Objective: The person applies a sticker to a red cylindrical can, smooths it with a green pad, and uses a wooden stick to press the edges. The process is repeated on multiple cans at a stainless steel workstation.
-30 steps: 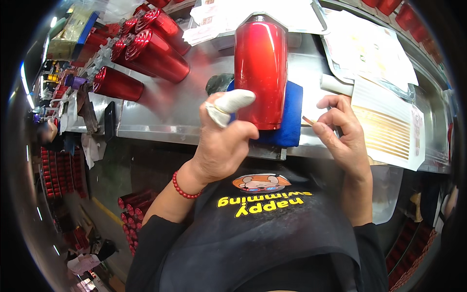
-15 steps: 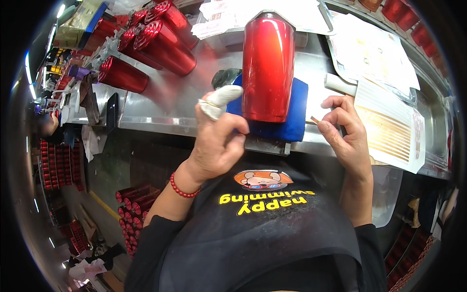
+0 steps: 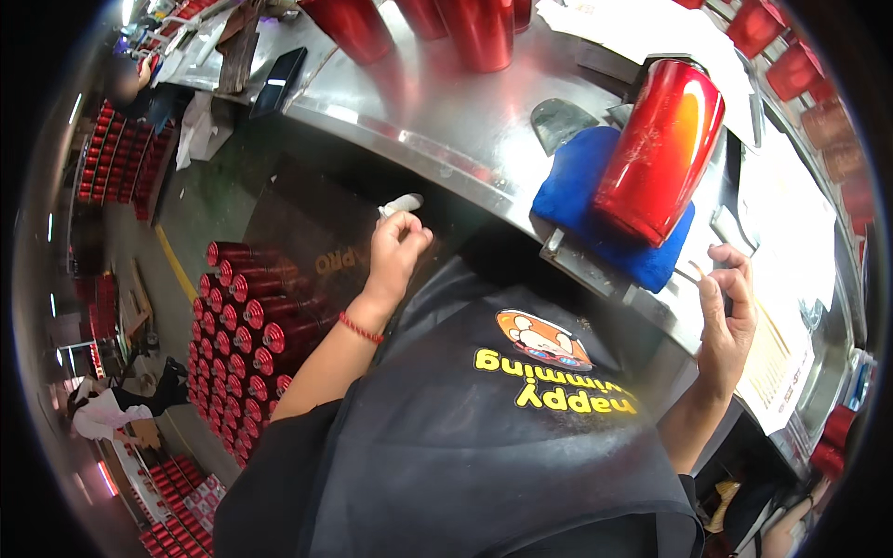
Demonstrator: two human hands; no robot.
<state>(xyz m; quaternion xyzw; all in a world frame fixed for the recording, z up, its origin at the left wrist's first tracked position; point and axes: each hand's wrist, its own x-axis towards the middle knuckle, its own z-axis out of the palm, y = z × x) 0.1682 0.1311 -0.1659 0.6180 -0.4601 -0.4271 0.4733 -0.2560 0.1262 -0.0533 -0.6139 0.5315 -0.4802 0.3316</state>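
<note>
A shiny red tumbler [image 3: 662, 153] lies on a blue cloth pad [image 3: 581, 181] at the edge of the metal bench. Away from it, below the bench edge, is my left hand [image 3: 398, 256]. A white cover [image 3: 402, 205] wraps one of its fingers, which sticks out; the others are curled in with nothing visible in them. Beside the pad, my right hand [image 3: 730, 321] pinches a small thin brownish strip [image 3: 697, 271] between thumb and fingers. Neither hand touches the tumbler.
More red tumblers [image 3: 476, 33] stand at the far side of the metal bench [image 3: 419, 112]. A striped sheet [image 3: 770, 358] lies right of my right hand. Many red tumblers [image 3: 246, 339] are stacked low at the left. A dark phone-like slab [image 3: 279, 82] rests at the bench's left edge.
My view has swung left, so the bench and tumbler appear farther right and tilted. My left hand has drawn away from the tumbler to the left. My right hand still pinches the strip.
</note>
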